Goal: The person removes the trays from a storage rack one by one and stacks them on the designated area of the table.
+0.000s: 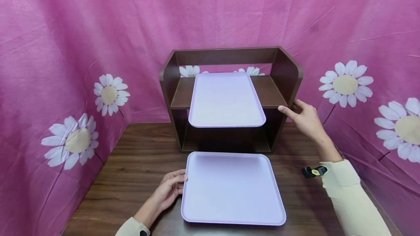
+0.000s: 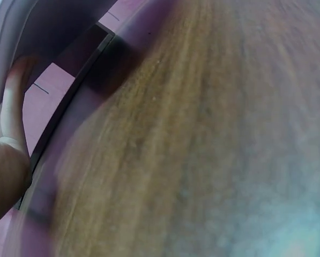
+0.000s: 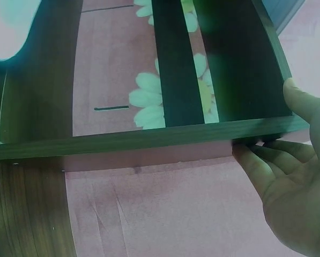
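A dark brown two-tier shelf [image 1: 226, 56] stands on the table, with one pale lilac tray [image 1: 226, 99] on its upper board, jutting out past the front edge. Directly before the shelf is a second lilac tray [image 1: 233, 188]. My left hand [image 1: 168, 188] pinches that front tray by its left rim, thumb on top; the left wrist view shows fingers [image 2: 12, 107] against the tray's underside. At the shelf's right side panel, my right hand [image 1: 305, 117] grips the front edge, thumb toward the inner side and fingers [image 3: 267, 166] around the outside.
The wood-grain table [image 1: 141, 156] runs under everything. Pink cloth [image 1: 131, 17] with printed daisies hangs behind and on both sides, close to the shelf's back. Below the upper board, the shelf's lower compartment [image 1: 226, 139] lies behind the front tray.
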Demonstrator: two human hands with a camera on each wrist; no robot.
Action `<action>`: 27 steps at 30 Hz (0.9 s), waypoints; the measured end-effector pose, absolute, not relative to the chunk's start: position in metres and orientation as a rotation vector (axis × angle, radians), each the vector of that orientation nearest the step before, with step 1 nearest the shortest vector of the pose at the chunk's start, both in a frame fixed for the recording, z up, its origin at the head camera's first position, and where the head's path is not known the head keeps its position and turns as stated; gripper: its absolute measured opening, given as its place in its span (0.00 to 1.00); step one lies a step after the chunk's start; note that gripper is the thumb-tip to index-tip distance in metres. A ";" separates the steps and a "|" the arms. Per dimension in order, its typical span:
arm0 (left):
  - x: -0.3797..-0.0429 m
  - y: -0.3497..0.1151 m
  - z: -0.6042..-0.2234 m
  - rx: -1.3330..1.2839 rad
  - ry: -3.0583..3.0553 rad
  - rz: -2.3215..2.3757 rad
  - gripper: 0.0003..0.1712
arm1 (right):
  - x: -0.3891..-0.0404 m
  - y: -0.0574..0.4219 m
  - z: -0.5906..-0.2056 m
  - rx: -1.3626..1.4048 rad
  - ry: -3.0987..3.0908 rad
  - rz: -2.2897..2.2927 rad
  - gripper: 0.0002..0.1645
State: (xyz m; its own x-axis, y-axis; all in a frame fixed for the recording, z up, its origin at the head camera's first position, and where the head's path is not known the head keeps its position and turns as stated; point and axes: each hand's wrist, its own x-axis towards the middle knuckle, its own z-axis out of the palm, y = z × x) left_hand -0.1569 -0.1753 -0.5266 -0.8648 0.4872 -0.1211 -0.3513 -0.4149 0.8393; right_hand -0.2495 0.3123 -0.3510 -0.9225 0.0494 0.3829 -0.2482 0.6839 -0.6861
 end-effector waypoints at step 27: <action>-0.160 -0.171 -0.522 0.039 1.696 2.061 0.26 | -0.248 0.312 -0.350 0.155 -2.528 1.099 0.32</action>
